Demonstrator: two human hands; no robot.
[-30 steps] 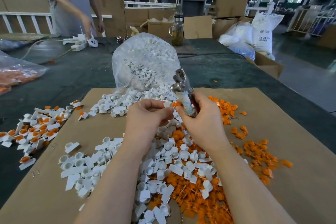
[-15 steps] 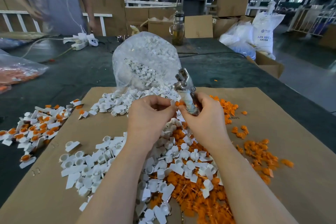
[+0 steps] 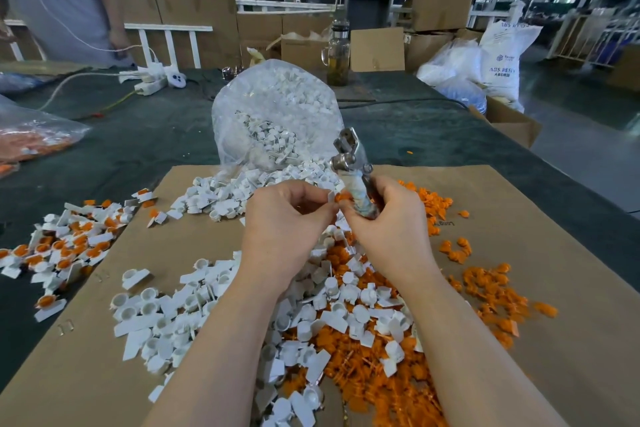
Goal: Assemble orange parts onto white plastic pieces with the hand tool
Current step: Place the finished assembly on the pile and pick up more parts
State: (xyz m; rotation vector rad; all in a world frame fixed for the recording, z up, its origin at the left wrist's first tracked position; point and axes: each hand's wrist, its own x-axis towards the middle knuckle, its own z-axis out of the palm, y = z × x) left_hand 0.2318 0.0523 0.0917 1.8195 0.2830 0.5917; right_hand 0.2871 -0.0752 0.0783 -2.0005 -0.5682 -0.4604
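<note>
Right hand grips hand tool; clear bag holds white pieces.

Showing white on the loose plastic pieces and inside the clear bag. Glowing orange across the small parts. Lying plain brown, the cardboard sheet; dark green, the table cover. Gleaming silver, the hand tool, with a pale mottled handle.
</note>
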